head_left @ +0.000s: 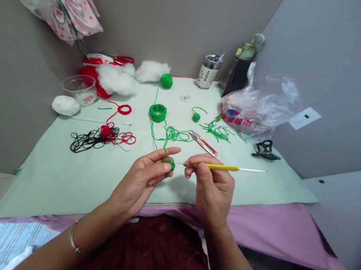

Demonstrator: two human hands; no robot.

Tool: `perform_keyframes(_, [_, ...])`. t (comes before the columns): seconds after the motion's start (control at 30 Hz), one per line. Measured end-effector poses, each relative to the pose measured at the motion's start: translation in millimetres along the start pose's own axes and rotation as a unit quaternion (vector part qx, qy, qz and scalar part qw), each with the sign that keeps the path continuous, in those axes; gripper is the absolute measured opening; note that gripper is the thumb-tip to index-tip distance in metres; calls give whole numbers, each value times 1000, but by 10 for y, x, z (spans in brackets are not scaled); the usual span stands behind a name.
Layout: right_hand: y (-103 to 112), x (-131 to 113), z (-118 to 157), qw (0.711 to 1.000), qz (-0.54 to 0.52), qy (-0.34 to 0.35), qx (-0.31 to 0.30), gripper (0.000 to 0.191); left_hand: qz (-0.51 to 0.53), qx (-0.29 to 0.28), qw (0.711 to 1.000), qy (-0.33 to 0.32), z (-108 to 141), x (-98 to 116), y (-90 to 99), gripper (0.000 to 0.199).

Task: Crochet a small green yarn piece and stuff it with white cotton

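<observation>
1. The left hand (146, 172) pinches a small green crochet piece (170, 164) between thumb and curled fingers, with the forefinger held straight above it.
2. The right hand (210, 183) closes its fingers round a yellow-handled crochet hook (219, 167), tip at the piece.
3. Green yarn (167, 136) trails from the piece across the counter (67, 170) to a green coil (157, 112), near red-handled snips (203, 144).
</observation>
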State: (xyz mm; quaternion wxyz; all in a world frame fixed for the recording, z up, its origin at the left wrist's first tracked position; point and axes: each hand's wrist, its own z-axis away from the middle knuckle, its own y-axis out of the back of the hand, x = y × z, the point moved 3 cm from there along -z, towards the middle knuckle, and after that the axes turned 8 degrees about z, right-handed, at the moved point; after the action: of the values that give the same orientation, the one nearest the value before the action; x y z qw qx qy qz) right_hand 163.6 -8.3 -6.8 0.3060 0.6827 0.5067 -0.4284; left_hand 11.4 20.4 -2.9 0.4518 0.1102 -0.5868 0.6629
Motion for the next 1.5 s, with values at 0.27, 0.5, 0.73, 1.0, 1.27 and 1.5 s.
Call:
perform_keyframes(0.27, [-44,97,29,995,-74,-57,-22,16,-44,22,998,-32,40,-31,-11,46])
perform_keyframes(0.5, [-22,107,37,994,-88,-69,-9,15,-49,17,998,-35,36,-24,-14,48])
perform_keyframes(0.73, [36,75,-29,988,-122,-95,14,17,-8,-12,999,53,39,-11,33,40])
perform_keyframes(1.0, [-11,62,-2,988,-108,-105,-15,21,-50,-16,998,-20,49,-80,8,42])
perform_keyframes(1.27, [-17,122,86,994,-80,-74,-24,17,-60,-25,997,-43,52,-116,14,36])
perform_keyframes(1.5, [-54,-5,76,1000,1,16,-16,11,-83,-13,995,-46,53,-125,15,30])
